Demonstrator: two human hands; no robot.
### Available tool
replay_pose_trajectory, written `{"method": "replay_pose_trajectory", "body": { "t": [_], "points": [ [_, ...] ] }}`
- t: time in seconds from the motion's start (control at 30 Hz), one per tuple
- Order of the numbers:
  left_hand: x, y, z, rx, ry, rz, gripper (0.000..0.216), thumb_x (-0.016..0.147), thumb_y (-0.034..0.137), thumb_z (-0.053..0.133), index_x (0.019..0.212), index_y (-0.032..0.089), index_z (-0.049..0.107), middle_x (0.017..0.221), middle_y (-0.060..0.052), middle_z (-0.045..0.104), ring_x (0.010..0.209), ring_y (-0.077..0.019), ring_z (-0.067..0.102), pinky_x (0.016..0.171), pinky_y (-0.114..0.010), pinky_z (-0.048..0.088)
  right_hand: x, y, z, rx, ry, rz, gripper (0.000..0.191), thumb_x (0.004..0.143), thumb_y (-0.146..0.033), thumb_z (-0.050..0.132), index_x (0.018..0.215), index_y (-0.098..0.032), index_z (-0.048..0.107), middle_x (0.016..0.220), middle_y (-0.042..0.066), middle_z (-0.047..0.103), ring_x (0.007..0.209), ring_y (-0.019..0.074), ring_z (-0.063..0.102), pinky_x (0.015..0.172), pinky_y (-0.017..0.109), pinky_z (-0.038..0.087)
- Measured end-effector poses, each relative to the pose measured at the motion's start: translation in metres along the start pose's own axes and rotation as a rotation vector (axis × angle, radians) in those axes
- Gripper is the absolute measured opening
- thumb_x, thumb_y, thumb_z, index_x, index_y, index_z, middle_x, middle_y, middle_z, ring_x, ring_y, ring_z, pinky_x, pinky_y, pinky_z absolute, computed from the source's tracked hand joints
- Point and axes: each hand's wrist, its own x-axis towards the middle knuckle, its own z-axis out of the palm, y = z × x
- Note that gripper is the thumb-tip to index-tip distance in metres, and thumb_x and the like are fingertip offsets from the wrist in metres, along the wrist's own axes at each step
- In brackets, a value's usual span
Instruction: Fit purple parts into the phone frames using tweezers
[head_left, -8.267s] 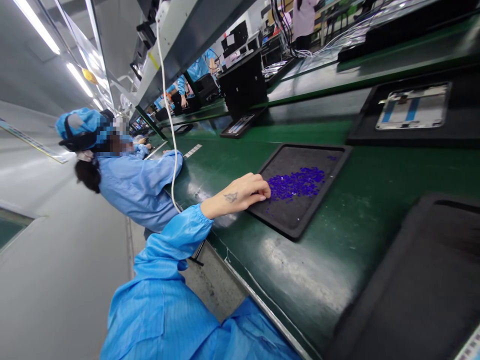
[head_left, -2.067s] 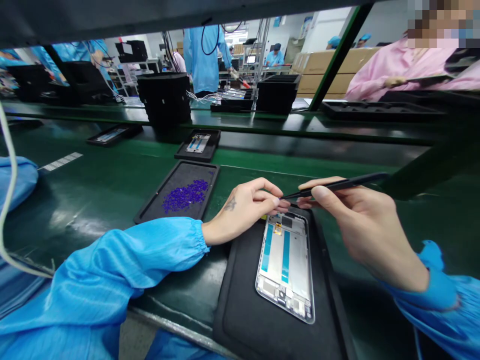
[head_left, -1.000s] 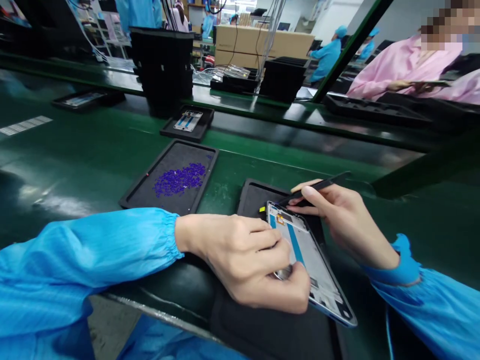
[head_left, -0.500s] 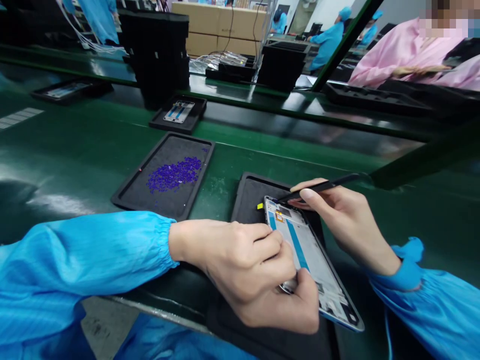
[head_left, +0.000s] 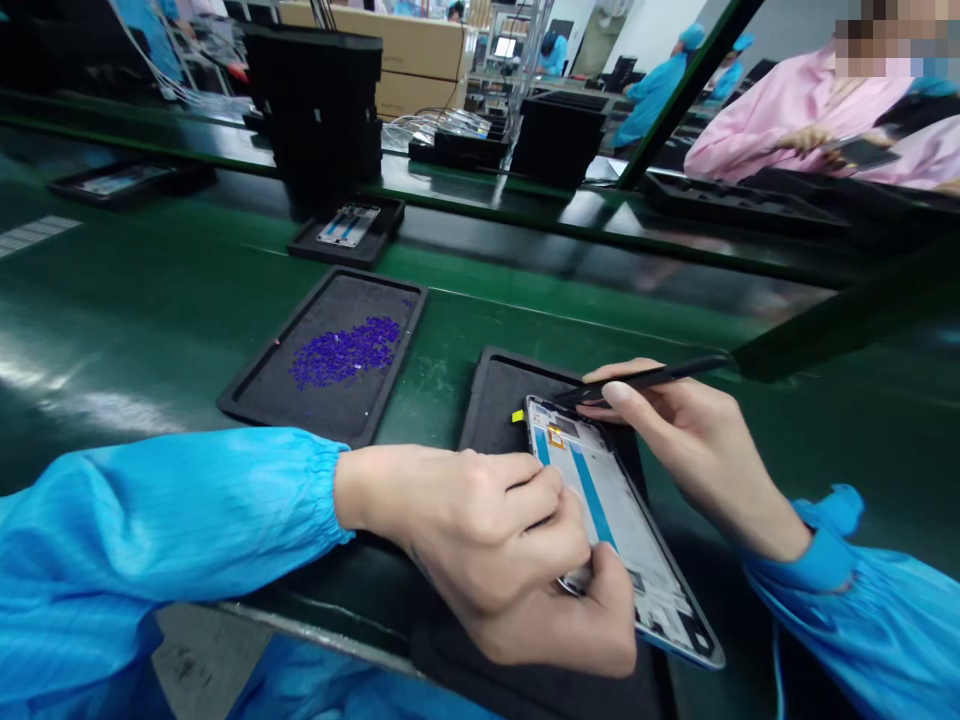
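Observation:
My left hand (head_left: 502,550) is closed on the near left side of a phone frame (head_left: 630,530), a silver-grey panel with blue strips, held tilted above a black tray (head_left: 495,400). Its fingers and thumb hide part of that edge. A yellow tab (head_left: 518,416) sticks out at the frame's far left corner. My right hand (head_left: 675,415) pinches black tweezers (head_left: 652,377), whose tips are at the frame's far end; whether they hold anything is too small to tell. To the left, a dark tray (head_left: 255,385) bears a spread of tiny purple pieces (head_left: 349,352).
Further back, a tray with another phone frame (head_left: 349,225) stands on the green bench (head_left: 150,290). Stacks of black trays (head_left: 315,110) line the shelf behind. A green post (head_left: 675,100) rises at right. Across the bench, a person in pink (head_left: 780,110) holds a dark flat device.
The view has shifted slightly. My left hand keeps its hold on the phone frame, and the tweezers stay at its far end, lying a little flatter. The person in pink has moved their hands.

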Motion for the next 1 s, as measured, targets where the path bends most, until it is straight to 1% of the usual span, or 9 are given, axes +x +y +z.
{"method": "replay_pose_trajectory", "body": {
  "t": [0.07, 0.13, 0.23, 0.33, 0.47, 0.57, 0.7, 0.9, 1.0],
  "points": [
    [0.001, -0.002, -0.003, 0.13, 0.027, 0.097, 0.015, 0.088, 0.023, 0.055, 0.098, 0.023, 0.066, 0.085, -0.004, 0.067, 0.078, -0.0175, 0.066, 0.069, -0.032, 0.059, 0.0, -0.001, -0.001, 0.094, 0.02, 0.047, 0.032, 0.089, -0.049, 0.068, 0.099, -0.019, 0.07, 0.101, 0.006, 0.072, 0.088, 0.0215, 0.073, 0.079, 0.034, 0.063],
    [0.002, -0.003, -0.006, 0.188, 0.035, 0.138, 0.015, 0.09, 0.025, 0.055, 0.098, 0.022, 0.066, 0.085, -0.005, 0.067, 0.077, -0.0177, 0.066, 0.068, -0.032, 0.059, -0.001, 0.0, -0.003, 0.155, -0.002, 0.088, 0.031, 0.09, -0.048, 0.067, 0.102, -0.02, 0.07, 0.099, 0.007, 0.074, 0.092, 0.0226, 0.074, 0.082, 0.035, 0.063],
    [0.003, -0.005, -0.009, 0.214, 0.029, 0.143, 0.015, 0.091, 0.025, 0.055, 0.1, 0.023, 0.066, 0.084, -0.005, 0.067, 0.077, -0.018, 0.066, 0.068, -0.033, 0.059, -0.001, 0.0, -0.005, 0.162, -0.067, 0.105, 0.029, 0.093, -0.047, 0.065, 0.104, -0.02, 0.069, 0.095, 0.007, 0.076, 0.092, 0.0239, 0.074, 0.084, 0.037, 0.062],
    [0.002, -0.003, -0.008, 0.22, 0.008, 0.15, 0.016, 0.091, 0.026, 0.054, 0.101, 0.024, 0.066, 0.086, -0.005, 0.067, 0.079, -0.0181, 0.066, 0.069, -0.034, 0.06, -0.001, -0.001, -0.005, 0.099, -0.093, 0.078, 0.029, 0.093, -0.047, 0.065, 0.105, -0.021, 0.069, 0.095, 0.007, 0.076, 0.09, 0.0237, 0.075, 0.082, 0.036, 0.062],
    [-0.001, 0.003, 0.001, 0.219, -0.017, 0.116, 0.017, 0.091, 0.028, 0.053, 0.101, 0.024, 0.066, 0.087, -0.005, 0.067, 0.078, -0.0195, 0.066, 0.068, -0.037, 0.06, 0.0, -0.002, -0.003, -0.024, -0.109, 0.022, 0.03, 0.094, -0.048, 0.062, 0.102, -0.02, 0.072, 0.1, 0.007, 0.076, 0.089, 0.0225, 0.074, 0.082, 0.033, 0.06],
    [-0.002, 0.007, 0.008, 0.206, -0.041, 0.092, 0.017, 0.09, 0.028, 0.055, 0.102, 0.024, 0.066, 0.086, -0.006, 0.067, 0.077, -0.0208, 0.066, 0.067, -0.04, 0.059, 0.0, -0.002, -0.002, -0.074, -0.103, -0.01, 0.031, 0.094, -0.047, 0.06, 0.099, -0.02, 0.073, 0.103, 0.007, 0.075, 0.089, 0.0215, 0.074, 0.081, 0.031, 0.059],
    [-0.003, 0.008, 0.009, 0.197, -0.04, 0.091, 0.016, 0.09, 0.027, 0.054, 0.099, 0.024, 0.067, 0.087, -0.006, 0.067, 0.077, -0.0206, 0.066, 0.067, -0.04, 0.06, 0.0, -0.001, -0.002, -0.056, -0.099, -0.013, 0.029, 0.095, -0.046, 0.06, 0.096, -0.02, 0.073, 0.103, 0.006, 0.076, 0.087, 0.0204, 0.074, 0.078, 0.029, 0.058],
    [-0.002, 0.005, 0.003, 0.196, -0.066, 0.114, 0.015, 0.09, 0.026, 0.054, 0.098, 0.024, 0.066, 0.088, -0.006, 0.067, 0.077, -0.0195, 0.065, 0.067, -0.039, 0.06, 0.001, -0.002, -0.001, -0.014, -0.101, 0.026, 0.029, 0.094, -0.045, 0.062, 0.103, -0.019, 0.07, 0.094, 0.005, 0.077, 0.087, 0.0199, 0.074, 0.077, 0.028, 0.059],
    [-0.001, 0.004, 0.0, 0.209, -0.11, 0.136, 0.016, 0.089, 0.026, 0.054, 0.1, 0.025, 0.066, 0.092, -0.006, 0.067, 0.079, -0.0187, 0.065, 0.068, -0.038, 0.06, 0.001, -0.002, -0.001, -0.01, -0.1, 0.023, 0.028, 0.094, -0.045, 0.062, 0.103, -0.02, 0.069, 0.093, 0.005, 0.077, 0.087, 0.0202, 0.075, 0.077, 0.029, 0.059]
  ]
}}
